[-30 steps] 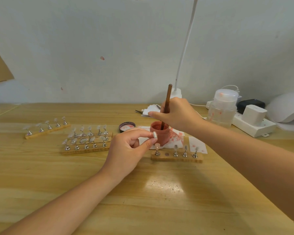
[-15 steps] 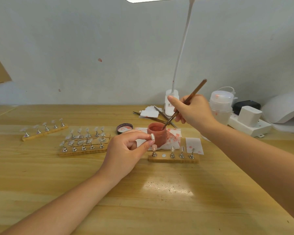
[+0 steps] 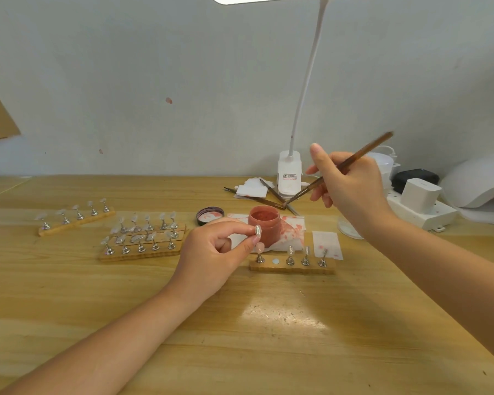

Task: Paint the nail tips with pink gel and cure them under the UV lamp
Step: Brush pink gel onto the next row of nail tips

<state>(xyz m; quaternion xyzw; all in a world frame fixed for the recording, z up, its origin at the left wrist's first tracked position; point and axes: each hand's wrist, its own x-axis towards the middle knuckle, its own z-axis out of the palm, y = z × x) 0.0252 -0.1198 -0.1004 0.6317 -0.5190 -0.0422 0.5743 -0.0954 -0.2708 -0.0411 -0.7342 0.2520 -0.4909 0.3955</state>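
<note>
My left hand [image 3: 214, 252] pinches a small metal peg with a clear nail tip [image 3: 257, 230] between thumb and forefinger, just in front of the open pink gel jar [image 3: 264, 225]. My right hand [image 3: 345, 186] grips a brown brush [image 3: 340, 169], tilted, its bristle end at the jar's right rim. A wooden stand [image 3: 293, 266] in front of the jar carries one pink tip at its left end, an empty magnet spot and three more pegs. The white UV lamp [image 3: 479, 181] sits at the far right.
Several wooden stands with clear tips [image 3: 143, 238] lie to the left. The jar's lid [image 3: 210, 215] lies beside the jar on stained paper wipes [image 3: 293, 229]. A desk lamp base [image 3: 290, 178], tweezers [image 3: 257, 199], a plastic bottle and a power strip [image 3: 419, 212] line the back.
My right hand lifted the brush out of the jar, tilted it and moved it right, so the bristles now rest at the rim. The left hand stayed where it was, holding the tip.
</note>
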